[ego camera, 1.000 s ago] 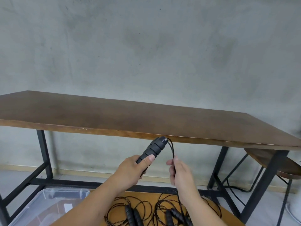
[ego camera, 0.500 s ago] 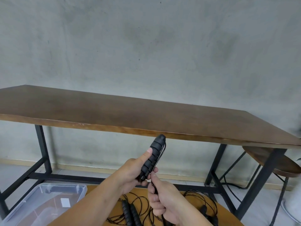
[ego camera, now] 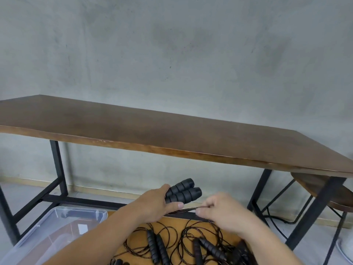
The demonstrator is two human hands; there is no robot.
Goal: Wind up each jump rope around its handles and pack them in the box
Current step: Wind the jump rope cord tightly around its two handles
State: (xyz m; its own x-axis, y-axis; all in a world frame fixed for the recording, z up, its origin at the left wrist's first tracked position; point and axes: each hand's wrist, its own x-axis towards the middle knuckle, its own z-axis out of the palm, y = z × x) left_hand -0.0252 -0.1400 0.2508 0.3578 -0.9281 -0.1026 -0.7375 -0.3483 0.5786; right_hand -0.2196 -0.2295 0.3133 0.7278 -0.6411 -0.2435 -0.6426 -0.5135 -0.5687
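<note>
Left hand [ego camera: 154, 204] grips two black handles [ego camera: 182, 192] side by side; right hand [ego camera: 221, 211] pinches the thin rope [ego camera: 188, 209] just beside them.

Low in the middle of the frame, the left hand [ego camera: 156, 205] grips two jump rope handles [ego camera: 182, 192] lying side by side, their ends pointing up and right. Just right of it, the right hand [ego camera: 223, 211] pinches a rope [ego camera: 188, 209] that runs between the two hands. Below both hands, at the bottom centre, a small table [ego camera: 179, 223] carries loose jump ropes [ego camera: 183, 243] in coils. The box [ego camera: 57, 234] sits at lower left, beside that table. A long table [ego camera: 172, 134] crosses mid-frame behind everything, with a wall [ego camera: 172, 54] behind it. A stool [ego camera: 321, 190] stands under its right end.
</note>
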